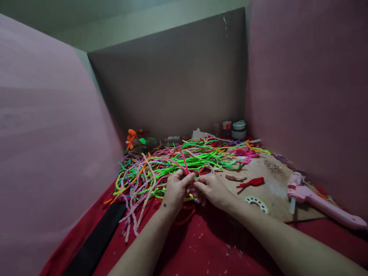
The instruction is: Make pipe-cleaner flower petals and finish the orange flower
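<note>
1. Nearest the camera: two bare forearms [145,237], reaching from the lower edge toward the centre.
2. Largest, on both sides: pink panels [51,134]; across the back, a dark grey panel [172,88].
3. Below: a red cloth [184,253], with a black strip [94,241] at lower left.
4. Across the middle: a broad, tangled heap of chenille stems [198,163], largely bright green, with pink, orange, yellow and purple mixed in.
5. Right of the heap: a tan board [277,191]; at its right side, a pink glue gun [316,199].
6. At the heap's near edge: left hand [178,188], thumb and fingers pinched around a pink chenille stem [184,161] pointing up and slightly left. Just beside: right hand [211,188], fingers curled; cannot tell whether gripping anything.
7. Along the back: a lidded jar [239,130] at right, an orange flower [130,138] at left.
8. On the board: a twisted red chenille piece [251,183]; nearer, a white ring with holes [257,204].
9. Smallest: pale scraps [227,253], scattered over the cloth in front.
</note>
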### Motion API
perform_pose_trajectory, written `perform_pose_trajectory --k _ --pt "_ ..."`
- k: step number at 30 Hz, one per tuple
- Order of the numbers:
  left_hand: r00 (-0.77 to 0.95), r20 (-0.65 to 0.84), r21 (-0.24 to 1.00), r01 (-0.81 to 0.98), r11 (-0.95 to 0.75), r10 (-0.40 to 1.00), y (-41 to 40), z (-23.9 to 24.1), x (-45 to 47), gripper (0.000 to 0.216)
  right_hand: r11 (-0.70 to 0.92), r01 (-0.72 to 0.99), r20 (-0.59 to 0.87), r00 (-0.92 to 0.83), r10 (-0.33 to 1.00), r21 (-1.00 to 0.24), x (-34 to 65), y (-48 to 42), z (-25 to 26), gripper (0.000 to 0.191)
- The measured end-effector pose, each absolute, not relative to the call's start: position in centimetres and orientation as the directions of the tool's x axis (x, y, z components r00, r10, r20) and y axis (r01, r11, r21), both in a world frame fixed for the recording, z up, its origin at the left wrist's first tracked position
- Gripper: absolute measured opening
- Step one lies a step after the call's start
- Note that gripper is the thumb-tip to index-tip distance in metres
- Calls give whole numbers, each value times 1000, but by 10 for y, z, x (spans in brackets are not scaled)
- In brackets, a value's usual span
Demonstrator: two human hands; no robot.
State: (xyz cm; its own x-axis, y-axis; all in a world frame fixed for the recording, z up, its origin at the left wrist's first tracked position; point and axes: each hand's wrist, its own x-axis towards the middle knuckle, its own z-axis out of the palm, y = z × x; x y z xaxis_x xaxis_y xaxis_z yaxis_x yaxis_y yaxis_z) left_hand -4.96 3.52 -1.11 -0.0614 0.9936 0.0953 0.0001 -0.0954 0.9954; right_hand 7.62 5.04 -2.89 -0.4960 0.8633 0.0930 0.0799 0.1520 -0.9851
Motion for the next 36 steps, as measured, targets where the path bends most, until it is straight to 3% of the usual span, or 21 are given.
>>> perform_pose_trajectory --k 3,6,9,12,15,19,25,32,36 --pt "-98 93 995 -33 -97 991 35 -10 -48 25 474 312 333 -410 849 -824 74 47 -32 25" --pt "-142 94 991 -84 -107 985 37 -10 -47 25 534 396 409 -359 839 -747 72 44 -34 26" --pt "-156 83 982 -154 -107 984 40 -10 -48 25 369 285 253 -372 893 -885 72 43 -32 27" --pt "-134 58 978 -191 -84 989 42 -10 -52 25 60 64 23 -473 881 -996 74 45 -29 24" --pt "-92 46 982 -180 -62 995 41 -9 -55 24 -252 -193 -88 -604 792 -948 78 51 -28 25" --pt "-37 40 987 -155 -45 999 38 -7 -55 23 -532 -280 -176 -737 653 -799 84 57 -32 30" --pt "-74 44 988 -144 -54 996 36 -5 -53 24 -546 -368 -128 -731 670 -752 81 54 -36 21" --pt "-96 39 975 -215 -59 995 37 -4 -52 24 -533 -361 -183 -672 717 -765 80 54 -34 15" --pt "-96 7 963 -267 -32 995 37 -4 -54 24 -450 -410 -95 -648 756 -793 82 54 -34 15"
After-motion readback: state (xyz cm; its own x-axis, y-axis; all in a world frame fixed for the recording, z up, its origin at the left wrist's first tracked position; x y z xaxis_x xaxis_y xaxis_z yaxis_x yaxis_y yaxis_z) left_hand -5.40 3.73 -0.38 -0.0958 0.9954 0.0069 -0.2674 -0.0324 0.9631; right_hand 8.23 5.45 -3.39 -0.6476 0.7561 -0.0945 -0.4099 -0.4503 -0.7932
